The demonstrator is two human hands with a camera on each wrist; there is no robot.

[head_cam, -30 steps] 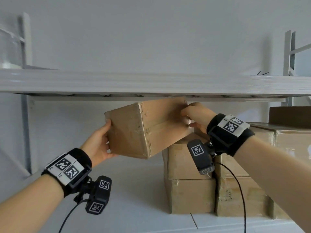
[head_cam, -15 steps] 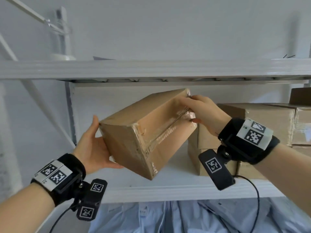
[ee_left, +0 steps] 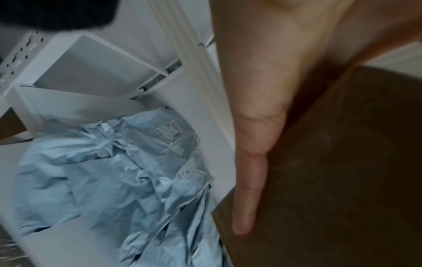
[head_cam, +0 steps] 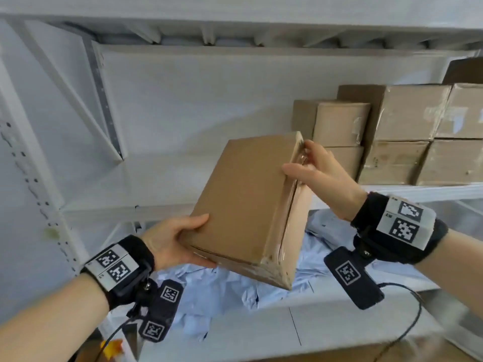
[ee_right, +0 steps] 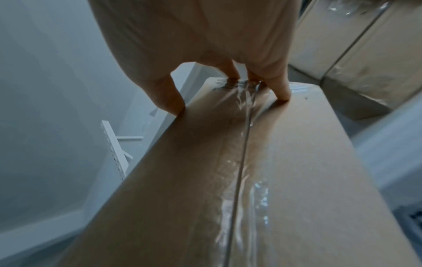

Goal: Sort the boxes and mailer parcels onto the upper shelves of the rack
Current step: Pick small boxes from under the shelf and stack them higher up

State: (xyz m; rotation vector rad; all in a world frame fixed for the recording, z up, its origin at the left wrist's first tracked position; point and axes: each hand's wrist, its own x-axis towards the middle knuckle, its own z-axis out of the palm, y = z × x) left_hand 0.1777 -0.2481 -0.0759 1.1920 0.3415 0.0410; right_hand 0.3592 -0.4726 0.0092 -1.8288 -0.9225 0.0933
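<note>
A brown cardboard box (head_cam: pixel 248 194) with clear tape along its seam hangs tilted in the air in front of the middle shelf (head_cam: pixel 162 178). My left hand (head_cam: pixel 183 239) grips its near lower end, thumb on the top face and fingers flat beneath it (ee_left: pixel 248 180). My right hand (head_cam: pixel 305 163) holds the far upper end, with the thumb on one edge and the fingers (ee_right: pixel 283 90) over the taped end. In the wrist views the box (ee_right: pixel 285 180) fills the frame, its underside (ee_left: pixel 342 171) dark.
Stacked cardboard boxes (head_cam: pixel 400 137) fill the right part of the middle shelf; its left part is bare. Crumpled light-blue mailers (head_cam: pixel 222 291) (ee_left: pixel 109 171) lie on the shelf below. Another shelf's underside (head_cam: pixel 235 30) runs overhead. A perforated rack upright (head_cam: pixel 34 178) stands at left.
The box has come down from beside the top of the stack to in front of the shelf edge and tipped more steeply. Both hands keep their hold. My view has dropped.
</note>
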